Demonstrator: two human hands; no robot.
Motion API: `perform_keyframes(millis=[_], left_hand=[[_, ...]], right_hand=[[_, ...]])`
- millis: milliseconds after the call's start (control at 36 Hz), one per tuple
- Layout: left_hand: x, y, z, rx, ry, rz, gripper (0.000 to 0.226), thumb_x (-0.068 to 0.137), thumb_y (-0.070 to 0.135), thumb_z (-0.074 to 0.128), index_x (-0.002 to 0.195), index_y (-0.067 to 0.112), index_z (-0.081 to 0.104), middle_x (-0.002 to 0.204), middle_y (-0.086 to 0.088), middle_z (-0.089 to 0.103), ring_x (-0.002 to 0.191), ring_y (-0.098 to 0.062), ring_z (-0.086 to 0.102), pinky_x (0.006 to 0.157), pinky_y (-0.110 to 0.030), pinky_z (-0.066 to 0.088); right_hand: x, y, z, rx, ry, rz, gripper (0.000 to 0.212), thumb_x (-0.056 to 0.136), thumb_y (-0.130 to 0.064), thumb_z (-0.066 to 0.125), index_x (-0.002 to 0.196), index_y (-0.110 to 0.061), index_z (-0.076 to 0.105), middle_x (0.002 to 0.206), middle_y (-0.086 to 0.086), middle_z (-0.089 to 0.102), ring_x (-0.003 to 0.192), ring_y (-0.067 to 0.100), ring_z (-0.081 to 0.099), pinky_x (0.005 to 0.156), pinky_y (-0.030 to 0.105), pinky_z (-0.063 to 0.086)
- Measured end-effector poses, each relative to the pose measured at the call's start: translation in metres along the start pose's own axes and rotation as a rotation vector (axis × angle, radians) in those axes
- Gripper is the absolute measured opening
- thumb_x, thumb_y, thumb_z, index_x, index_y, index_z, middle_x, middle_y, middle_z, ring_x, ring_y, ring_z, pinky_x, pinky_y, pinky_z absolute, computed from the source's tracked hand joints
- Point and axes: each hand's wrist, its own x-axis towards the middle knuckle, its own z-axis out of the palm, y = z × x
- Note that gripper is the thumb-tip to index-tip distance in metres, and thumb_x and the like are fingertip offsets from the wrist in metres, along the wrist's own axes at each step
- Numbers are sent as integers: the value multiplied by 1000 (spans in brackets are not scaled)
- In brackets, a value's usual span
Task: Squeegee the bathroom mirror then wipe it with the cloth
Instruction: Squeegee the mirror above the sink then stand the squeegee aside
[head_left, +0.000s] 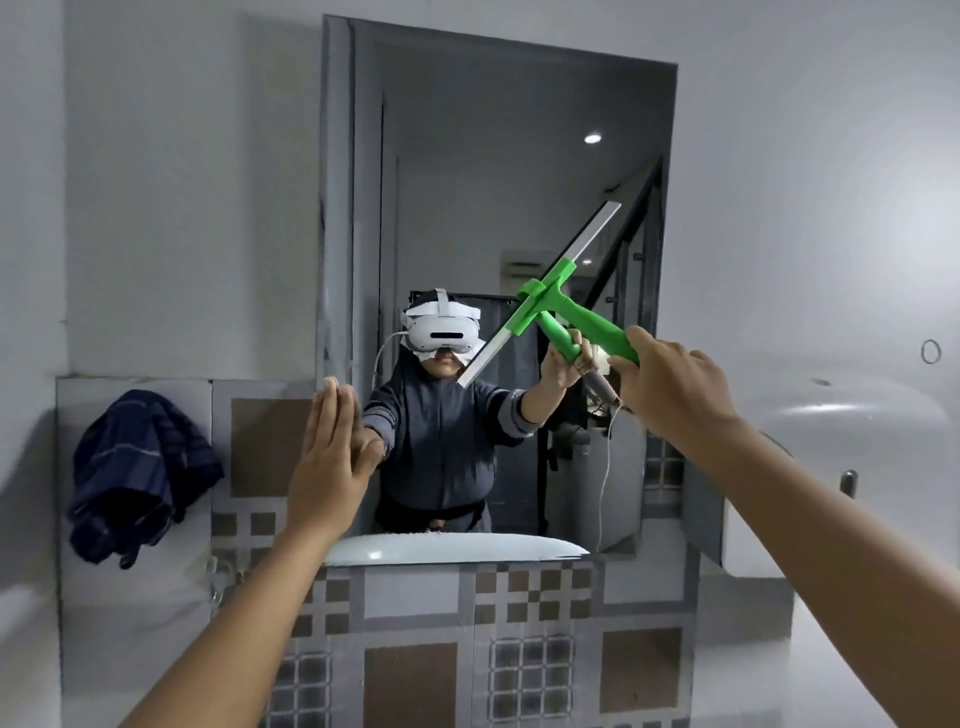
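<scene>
A tall rectangular mirror (467, 171) hangs on the grey wall ahead. My right hand (670, 384) grips the handle of a green squeegee (592, 325). Its long pale blade runs diagonally from lower left to upper right against the right half of the glass. My left hand (332, 457) is flat, fingers together and pointing up, with its palm on the mirror's lower left edge. A dark blue cloth (140, 473) hangs on the tiled wall to the left of the mirror. The glass reflects a person and the squeegee.
Patterned grey and brown tiles (415, 670) cover the wall below and beside the mirror. A white rounded fixture (841, 457) juts from the wall at the right. A small hook ring (930, 352) sits high on the right wall. A tap (221, 577) shows below the cloth.
</scene>
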Motion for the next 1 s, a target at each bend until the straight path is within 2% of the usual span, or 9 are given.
perform_keyframes(millis=[83, 250, 361, 444, 583, 750, 833, 917, 1000], left_hand=[[0, -1, -1, -3, 3, 5, 74, 91, 39, 44, 147, 14, 3, 156, 0, -6, 143, -15, -6, 111, -30, 12], [0, 7, -3, -13, 31, -10, 72, 93, 31, 50, 147, 10, 6, 155, 1, -5, 142, -15, -4, 102, -26, 19], [-1, 7, -3, 10, 27, -16, 74, 92, 29, 52, 147, 11, 5, 154, 1, -6, 142, -17, -2, 99, -27, 26], [-1, 5, -3, 16, 28, -16, 74, 92, 28, 52, 147, 11, 6, 155, 0, -4, 143, -18, -1, 99, -26, 25], [-1, 5, -1, -3, 42, -9, 71, 93, 26, 52, 147, 10, 9, 156, -3, -1, 143, -19, 1, 103, -26, 20], [-2, 3, 1, -24, 56, -9, 72, 93, 27, 52, 147, 13, 6, 155, 0, -2, 142, -16, 0, 101, -26, 25], [-2, 4, 1, -22, 62, -5, 70, 94, 27, 51, 146, 12, 6, 154, 0, -3, 141, -16, -1, 101, -25, 24], [-3, 4, 1, -15, 72, -1, 70, 94, 26, 52, 146, 11, 8, 154, -2, 0, 141, -17, 1, 97, -23, 25], [-3, 4, 2, -16, 67, 2, 69, 94, 27, 50, 146, 10, 9, 155, -3, 1, 141, -18, 1, 99, -24, 26]], right_hand=[[-7, -2, -3, 28, -38, 50, 23, 96, -26, 40, 109, -8, 49, 94, 15, 65, 71, 27, 45, 69, 31, 29], [-24, 7, 6, 116, -90, 183, 24, 95, -30, 41, 106, -10, 49, 88, 16, 64, 78, 34, 57, 67, 36, 42], [-40, 10, 12, 173, -124, 263, 27, 95, -33, 40, 109, -11, 50, 91, 16, 63, 81, 36, 58, 66, 37, 45], [-52, 4, 16, 236, -160, 340, 29, 95, -35, 40, 111, -13, 49, 94, 15, 63, 78, 36, 60, 69, 41, 50], [-63, -13, 23, 357, -172, 435, 28, 96, -33, 40, 112, -12, 50, 90, 10, 57, 62, 23, 53, 55, 30, 37], [-70, -30, 29, 460, -151, 514, 30, 96, -32, 41, 114, -11, 50, 86, 9, 57, 54, 16, 49, 46, 25, 29], [-74, -40, 35, 533, -139, 543, 31, 96, -31, 42, 113, -7, 51, 78, 6, 55, 55, 16, 50, 47, 25, 33], [-77, -50, 40, 600, -130, 586, 31, 95, -32, 43, 110, -6, 53, 82, 10, 58, 58, 20, 52, 53, 29, 40], [-81, -60, 43, 656, -116, 619, 30, 95, -31, 44, 105, -5, 54, 79, 9, 57, 58, 20, 51, 55, 31, 41]])
